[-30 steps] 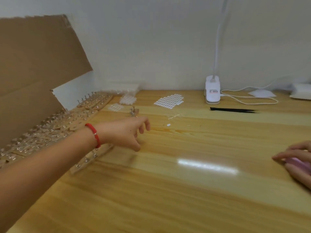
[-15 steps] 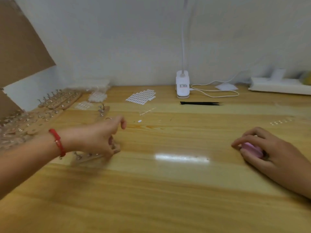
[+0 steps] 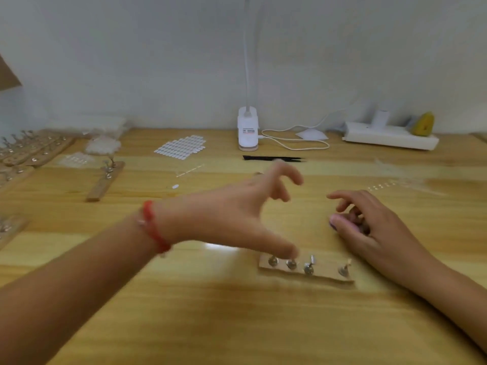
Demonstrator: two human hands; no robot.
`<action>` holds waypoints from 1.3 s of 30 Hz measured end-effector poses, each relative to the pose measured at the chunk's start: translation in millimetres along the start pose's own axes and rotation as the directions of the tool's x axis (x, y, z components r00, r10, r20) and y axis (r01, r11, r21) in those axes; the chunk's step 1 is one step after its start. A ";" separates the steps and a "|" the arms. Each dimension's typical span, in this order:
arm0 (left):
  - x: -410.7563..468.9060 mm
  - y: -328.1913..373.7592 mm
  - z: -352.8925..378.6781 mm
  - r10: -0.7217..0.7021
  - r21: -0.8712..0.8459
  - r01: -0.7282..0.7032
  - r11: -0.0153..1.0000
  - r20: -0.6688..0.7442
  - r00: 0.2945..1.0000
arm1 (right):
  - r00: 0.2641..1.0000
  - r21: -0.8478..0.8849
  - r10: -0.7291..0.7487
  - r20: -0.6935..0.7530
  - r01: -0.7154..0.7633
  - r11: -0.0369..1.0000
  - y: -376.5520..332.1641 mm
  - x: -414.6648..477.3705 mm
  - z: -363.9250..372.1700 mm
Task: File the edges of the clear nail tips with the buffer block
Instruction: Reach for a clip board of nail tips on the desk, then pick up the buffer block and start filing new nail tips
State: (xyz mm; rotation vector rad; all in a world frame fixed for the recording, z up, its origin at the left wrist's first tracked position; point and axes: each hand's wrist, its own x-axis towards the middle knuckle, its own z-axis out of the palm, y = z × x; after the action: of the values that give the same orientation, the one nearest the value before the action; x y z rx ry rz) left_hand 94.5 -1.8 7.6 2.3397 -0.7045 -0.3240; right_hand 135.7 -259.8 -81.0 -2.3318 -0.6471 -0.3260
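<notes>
Forearms are seen entering from both lower corners over a wooden table (image 3: 237, 325). Nearest on it, a wooden holder strip (image 3: 326, 275) is laid crosswise and set with four metal pegs. Clear nail tips (image 3: 312, 259) appear to be mounted on the two right-hand pegs, but blur prevents certainty.

The left hand (image 3: 232, 214) is held over the strip's left end. Its thumb is stretched down to the first pegs, and contact cannot be made out. Its fingers are spread apart and hooked, with nothing gripped. A red cord bracelet (image 3: 154, 230) is worn on that wrist.

The right hand (image 3: 374, 225) is rested on the table just beyond the strip's right end. Its fingers are curled over the buffer block (image 3: 332, 226), of which only a purplish sliver is shown beside the thumb. The index finger is lifted clear.

Mid-table, a second peg strip (image 3: 101, 187) is noted at left, a single loose tip (image 3: 175, 186) near the centre, and a row of small clear tips (image 3: 384, 185) at right. Black tweezers (image 3: 271, 158) are laid behind the left fingertips.

Along the wall are recorded:
- more peg strips (image 3: 31, 151) crowded at far left
- clear bags (image 3: 102, 144)
- a sheet of white oval tabs (image 3: 181, 147)
- a white lamp base (image 3: 247, 130)
- a white power strip (image 3: 390, 139) with a yellow object (image 3: 424, 123) at its end
</notes>
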 end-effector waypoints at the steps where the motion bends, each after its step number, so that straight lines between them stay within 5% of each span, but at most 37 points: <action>1: -13.2 -10.2 -11.0 -0.045 -0.041 0.044 0.998 -0.013 0.999 | 1.000 0.021 0.009 0.003 -0.009 1.000 1.3 0.8 0.2; 5: -46.2 -38.7 -0.1 -0.137 -0.110 0.128 0.986 -0.081 0.987 | 0.999 0.036 0.021 0.045 -0.022 0.999 3.3 2.7 1.2; 13: -22.0 -42.5 57.1 -0.015 -0.156 -0.023 0.987 -0.238 0.971 | 0.995 -0.061 -0.003 0.096 0.008 0.998 -3.0 -1.7 -2.6; 26: -72.8 -57.5 27.5 -0.105 -0.168 0.073 0.983 -0.193 0.976 | 0.988 -0.123 -0.011 0.156 0.030 0.992 24.4 3.4 6.4; 30: -71.3 -100.6 -20.6 -0.257 0.028 0.301 0.953 -0.447 0.857 | 0.979 -0.183 0.082 0.189 -0.047 0.982 65.2 -2.2 8.7; 35: -49.4 -156.4 -67.9 -0.408 0.179 0.629 0.757 -0.623 0.668 | 0.973 -0.203 0.104 0.208 -0.061 0.977 69.1 -3.4 8.9; 39: -19.8 -163.3 -71.3 -0.447 0.193 0.668 0.719 -0.607 0.657 | 0.981 -0.165 0.069 0.180 -0.039 0.985 43.4 -3.0 3.6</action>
State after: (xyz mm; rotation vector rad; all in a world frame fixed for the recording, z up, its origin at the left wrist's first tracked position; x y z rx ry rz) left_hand 172.2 150.5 -46.1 2.8234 0.3069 0.2369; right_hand 156.5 -286.3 -108.8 -2.5512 -0.6657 -0.1418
